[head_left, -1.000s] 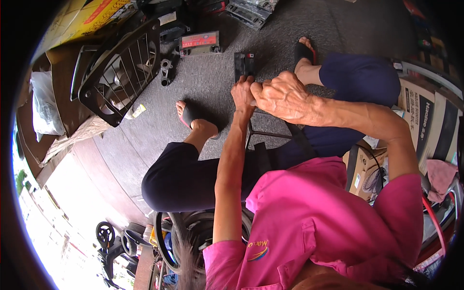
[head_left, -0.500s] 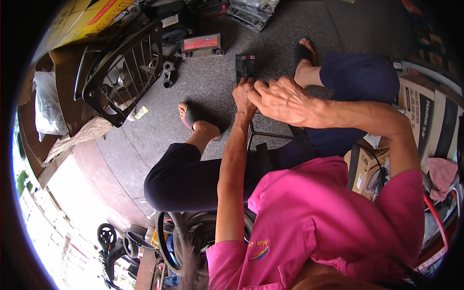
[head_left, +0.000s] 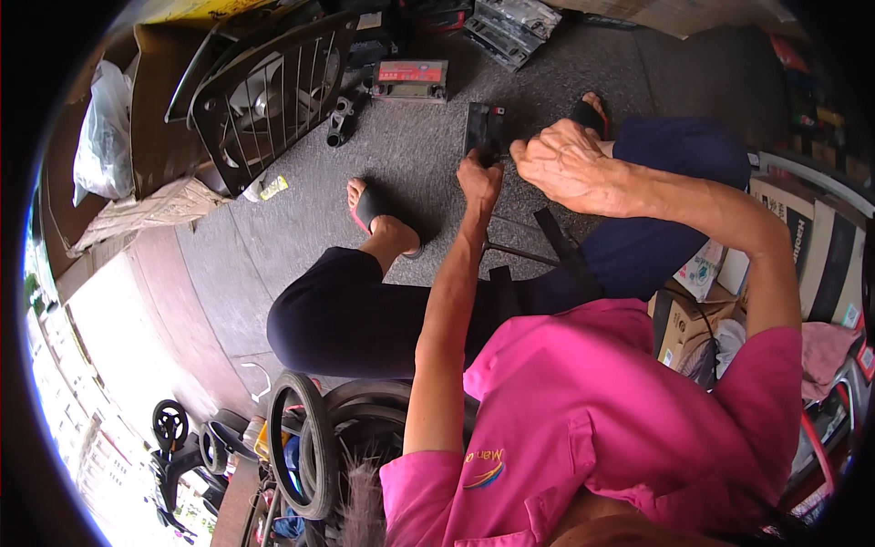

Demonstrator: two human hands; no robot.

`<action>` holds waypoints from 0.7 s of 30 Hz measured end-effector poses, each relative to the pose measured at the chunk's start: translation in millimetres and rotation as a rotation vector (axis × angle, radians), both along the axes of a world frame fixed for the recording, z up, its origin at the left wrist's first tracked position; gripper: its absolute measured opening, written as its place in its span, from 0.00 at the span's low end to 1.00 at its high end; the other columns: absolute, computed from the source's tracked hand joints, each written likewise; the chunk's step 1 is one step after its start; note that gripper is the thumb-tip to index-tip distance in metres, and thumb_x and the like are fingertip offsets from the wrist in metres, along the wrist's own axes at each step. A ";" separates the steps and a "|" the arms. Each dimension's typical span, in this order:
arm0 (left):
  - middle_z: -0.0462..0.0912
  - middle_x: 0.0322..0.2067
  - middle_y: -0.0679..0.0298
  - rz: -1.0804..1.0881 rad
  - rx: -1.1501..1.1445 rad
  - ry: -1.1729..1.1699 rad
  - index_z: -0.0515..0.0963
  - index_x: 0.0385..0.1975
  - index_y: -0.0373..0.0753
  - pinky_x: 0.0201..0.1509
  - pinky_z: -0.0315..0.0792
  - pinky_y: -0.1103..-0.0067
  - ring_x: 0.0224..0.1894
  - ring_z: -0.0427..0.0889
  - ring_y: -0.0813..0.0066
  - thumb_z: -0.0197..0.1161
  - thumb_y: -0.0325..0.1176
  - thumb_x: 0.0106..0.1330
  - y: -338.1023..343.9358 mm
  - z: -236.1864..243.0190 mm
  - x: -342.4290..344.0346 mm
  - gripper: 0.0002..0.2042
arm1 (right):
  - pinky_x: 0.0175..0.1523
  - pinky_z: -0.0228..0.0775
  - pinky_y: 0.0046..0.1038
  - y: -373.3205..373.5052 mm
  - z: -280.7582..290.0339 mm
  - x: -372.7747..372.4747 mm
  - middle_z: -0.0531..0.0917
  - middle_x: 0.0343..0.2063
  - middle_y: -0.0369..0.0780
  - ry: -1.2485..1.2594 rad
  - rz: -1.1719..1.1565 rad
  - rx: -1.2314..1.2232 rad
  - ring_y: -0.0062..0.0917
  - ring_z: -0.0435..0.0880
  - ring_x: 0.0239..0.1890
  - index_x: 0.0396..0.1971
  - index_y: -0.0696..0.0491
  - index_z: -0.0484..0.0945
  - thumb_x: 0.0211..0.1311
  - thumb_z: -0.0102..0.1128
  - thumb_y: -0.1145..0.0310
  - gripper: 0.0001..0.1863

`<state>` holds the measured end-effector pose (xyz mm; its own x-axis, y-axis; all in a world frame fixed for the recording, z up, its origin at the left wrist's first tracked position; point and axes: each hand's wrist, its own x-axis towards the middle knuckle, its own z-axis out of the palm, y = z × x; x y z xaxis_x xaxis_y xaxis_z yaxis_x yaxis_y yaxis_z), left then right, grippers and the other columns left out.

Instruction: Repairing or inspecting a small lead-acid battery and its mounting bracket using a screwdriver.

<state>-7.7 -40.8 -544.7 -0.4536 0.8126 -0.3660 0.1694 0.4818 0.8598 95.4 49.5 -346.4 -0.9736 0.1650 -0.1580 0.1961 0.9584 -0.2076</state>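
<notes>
A black block-shaped battery (head_left: 481, 126) with a red terminal at its far corner stands on the floor between my feet. My left hand (head_left: 480, 179) is closed at its near end, knuckles up. What its fingers hold, if anything, is hidden. To its right, a short gap away, hovers my right hand (head_left: 567, 171), fingers curled and pressed together toward the left. Any small thing in that pinch cannot be made out. Black straps (head_left: 561, 237) and a thin dark bar (head_left: 521, 255) show between my thighs, below the hands.
Further off lie a battery with a red label (head_left: 410, 80), a grey metal case (head_left: 512, 32) and a metal fitting (head_left: 340, 122). A black barred frame (head_left: 273, 100) leans by cardboard at the left. Tyres (head_left: 301, 447) lie at lower left, cartons (head_left: 807, 228) at right.
My hands were together over the battery and are now apart, the right one shifted to the right. The view has shifted slightly, so the battery shows more fully.
</notes>
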 end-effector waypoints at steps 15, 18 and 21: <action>0.79 0.30 0.57 0.616 -0.013 -0.874 0.72 0.42 0.27 0.29 0.71 0.78 0.29 0.78 0.71 0.55 0.20 0.50 -9.1 8.6 14.6 0.17 | 0.27 0.65 0.27 -13.8 -8.1 -2.0 0.72 0.21 0.39 0.033 0.161 0.239 0.29 0.76 0.23 0.25 0.59 0.75 0.43 0.59 0.68 0.10; 0.79 0.30 0.57 0.583 -0.030 -0.868 0.72 0.43 0.27 0.30 0.71 0.78 0.29 0.78 0.71 0.54 0.19 0.50 -9.8 5.4 14.5 0.17 | 0.28 0.67 0.30 -8.9 -0.3 0.7 0.72 0.19 0.40 0.038 -0.052 -0.111 0.30 0.78 0.25 0.22 0.57 0.76 0.46 0.60 0.67 0.08; 0.79 0.31 0.57 0.582 0.020 -0.895 0.72 0.44 0.27 0.30 0.71 0.79 0.29 0.78 0.71 0.54 0.20 0.50 -10.3 -0.3 17.7 0.18 | 0.26 0.68 0.32 -11.3 -1.9 3.6 0.71 0.18 0.43 0.022 -0.198 -0.113 0.35 0.77 0.22 0.24 0.59 0.72 0.51 0.60 0.65 0.12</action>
<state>9.9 -51.1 -545.0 -0.3465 0.5668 -0.7475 -0.7793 0.2697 0.5657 99.0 38.2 -348.2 -0.9272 0.3361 -0.1652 0.3726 0.8719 -0.3178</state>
